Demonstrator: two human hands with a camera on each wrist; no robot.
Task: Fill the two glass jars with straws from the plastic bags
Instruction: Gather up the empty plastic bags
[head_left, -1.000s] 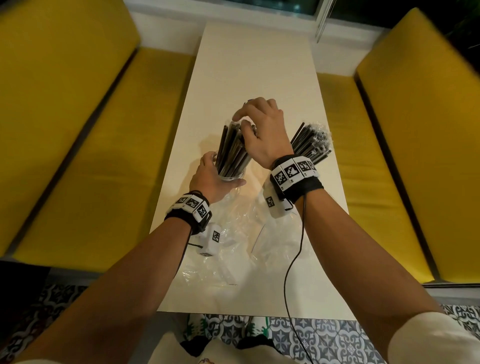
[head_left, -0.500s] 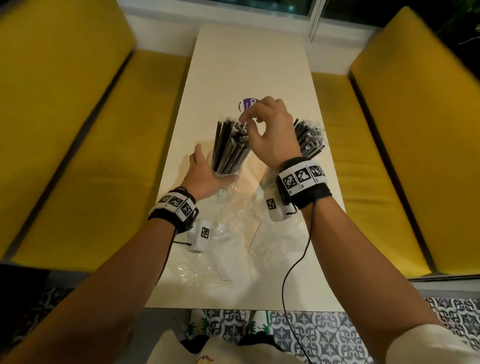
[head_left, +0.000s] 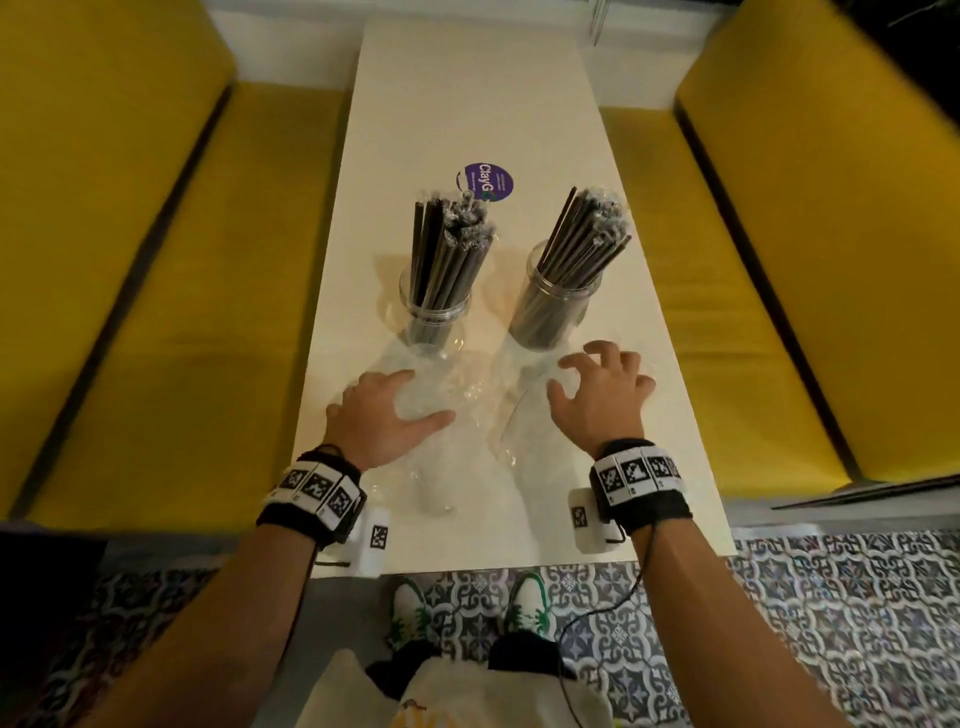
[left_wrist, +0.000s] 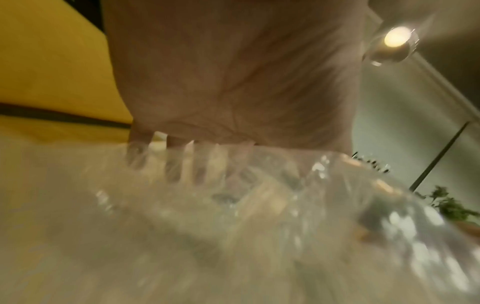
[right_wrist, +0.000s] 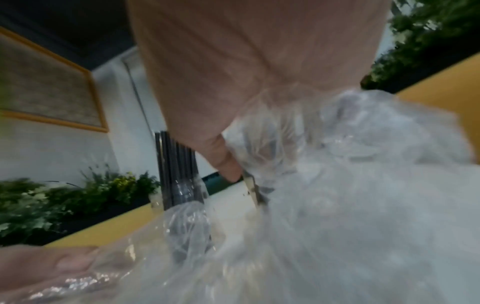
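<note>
Just beyond both hands, the two jars stand upright with straws pointing away, while the left hand rests open on a crumpled plastic bag and the right hand hovers, fingers loosely spread, over another bag.

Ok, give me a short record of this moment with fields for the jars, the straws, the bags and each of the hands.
left jar: upright on the table, holds dark straws
right jar: upright, holds dark straws too
plastic bags: crumpled, empty-looking, lying in front of the jars
left hand: resting on the plastic, fingers spread
right hand: over the plastic, fingers curled; grip unclear
sticker: purple, round, behind the jars
</note>
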